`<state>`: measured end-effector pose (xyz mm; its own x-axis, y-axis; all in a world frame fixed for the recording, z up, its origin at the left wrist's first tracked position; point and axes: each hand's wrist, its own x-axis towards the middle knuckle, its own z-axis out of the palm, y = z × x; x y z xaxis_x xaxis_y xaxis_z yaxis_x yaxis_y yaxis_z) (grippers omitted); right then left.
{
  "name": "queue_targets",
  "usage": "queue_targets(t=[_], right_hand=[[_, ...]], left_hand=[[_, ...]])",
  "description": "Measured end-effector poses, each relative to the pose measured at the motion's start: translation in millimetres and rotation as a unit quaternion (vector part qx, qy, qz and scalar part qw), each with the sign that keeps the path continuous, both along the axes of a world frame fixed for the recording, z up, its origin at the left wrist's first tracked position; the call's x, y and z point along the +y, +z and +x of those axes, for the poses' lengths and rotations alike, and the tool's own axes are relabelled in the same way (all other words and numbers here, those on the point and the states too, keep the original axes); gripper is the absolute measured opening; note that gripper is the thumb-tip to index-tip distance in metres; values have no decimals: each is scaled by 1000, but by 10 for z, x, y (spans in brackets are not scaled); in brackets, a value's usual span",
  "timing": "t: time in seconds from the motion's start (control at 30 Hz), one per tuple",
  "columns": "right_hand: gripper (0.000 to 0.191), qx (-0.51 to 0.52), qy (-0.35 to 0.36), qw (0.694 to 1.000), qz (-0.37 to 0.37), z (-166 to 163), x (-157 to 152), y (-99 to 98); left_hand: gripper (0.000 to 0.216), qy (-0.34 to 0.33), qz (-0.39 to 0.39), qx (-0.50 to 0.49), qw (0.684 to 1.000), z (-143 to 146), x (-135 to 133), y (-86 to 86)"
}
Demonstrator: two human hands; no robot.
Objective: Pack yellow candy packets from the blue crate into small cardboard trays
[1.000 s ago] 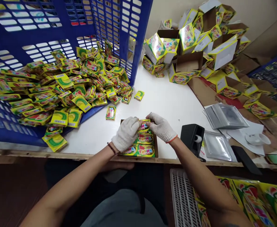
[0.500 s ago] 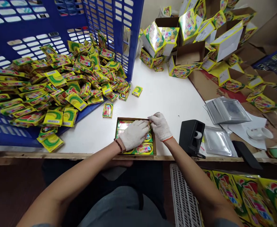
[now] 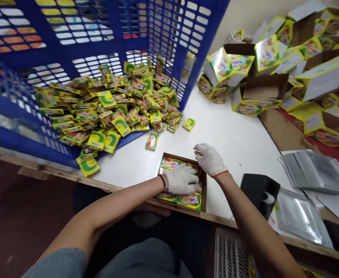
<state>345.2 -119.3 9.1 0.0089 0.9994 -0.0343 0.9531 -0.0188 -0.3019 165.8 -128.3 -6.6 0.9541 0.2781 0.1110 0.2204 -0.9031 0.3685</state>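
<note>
A shallow brown cardboard box (image 3: 204, 193) lies at the table's front edge with small green-and-yellow fruit-print packs (image 3: 190, 200) laid flat in rows inside it. My left hand (image 3: 182, 179), in a white knit glove, rests on these packs with its fingers stretched out; some packs are hidden under it. Just past the box's far right corner is my gloved right hand (image 3: 212, 159), off the box, fingers loosely bent and slightly apart, nothing visible in them. Two single packs, one fruit-side up (image 3: 152, 141) and one yellow (image 3: 189, 124), lie on the white table beyond the box.
A blue plastic crate (image 3: 198, 73) lies tipped at the left with a heap of packs (image 3: 120, 112) spilling out. Open printed cartons (image 3: 262, 92) are piled at the back right. A black tape dispenser (image 3: 254, 193) and clear plastic covers (image 3: 299, 216) sit to the right.
The view has swung left, so things appear shifted right. My right hand has come away from the box's edge. My left hand stays on the packs, its fingers more spread.
</note>
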Motion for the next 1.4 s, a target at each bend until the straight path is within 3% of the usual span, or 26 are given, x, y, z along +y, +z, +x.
queue_targets(t=[0.07, 0.17, 0.23, 0.3, 0.37, 0.47, 0.53, 0.63, 0.7, 0.77, 0.83, 0.87, 0.97, 1.1, 1.2, 1.3, 1.4], right_hand=[[27, 24, 11, 1000, -4, -334, 277, 8], [39, 25, 51, 998, -39, -940, 670, -64], [49, -31, 119, 991, -53, -1281, 883, -126], [50, -108, 195, 973, -66, -1498, 1054, -184], [45, -165, 237, 954, -77, -1592, 1182, -238], [39, -182, 242, 949, -88, -1576, 1291, -290], [36, -149, 215, 962, -79, -1497, 1293, -264], [40, -32, 148, 988, -2, -1292, 1122, -72], [40, 45, 133, 989, 37, -1116, 842, 133], [35, 80, 159, 984, 20, -949, 433, 310], [35, 93, 189, 978, -3, -829, -40, 365], [35, 100, 196, 975, -15, -795, -271, 332], [34, 112, 168, 979, -26, -805, -798, 58], [18, 85, 146, 986, -3, -963, -1002, -275], [20, 55, 149, 987, 4, -1018, -957, -312], [22, 89, 163, 983, 6, -965, -929, -264], [27, 192, 80, 977, 39, -912, -944, -199]], left_hand=[[28, 58, -27, -49, 997, -246, 129, 81], [19, 270, 21, -43, 962, -899, 373, 191], [21, 409, 78, 45, 908, -1447, 537, 271], [27, 503, 130, 127, 845, -1969, 687, 345], [27, 513, 138, 171, 830, -2371, 817, 392], [13, 481, 106, 123, 862, -2643, 948, 395], [9, 493, 100, 31, 864, -2605, 963, 368], [9, 542, 57, -101, 832, -2338, 856, 318], [14, 552, -51, -182, 812, -2104, 706, 284], [27, 530, -213, -260, 778, -1876, 516, 250], [37, 500, -355, -322, 721, -1672, 312, 213], [38, 491, -391, -340, 700, -1580, 214, 193], [31, 483, -401, -378, 681, -1335, -27, 118], [29, 488, -394, -385, 677, -1091, -198, -3], [29, 489, -397, -378, 678, -1007, -240, -55], [28, 486, -392, -377, 684, -1009, -228, -21], [27, 476, -415, -387, 672, -1022, -198, 68]])
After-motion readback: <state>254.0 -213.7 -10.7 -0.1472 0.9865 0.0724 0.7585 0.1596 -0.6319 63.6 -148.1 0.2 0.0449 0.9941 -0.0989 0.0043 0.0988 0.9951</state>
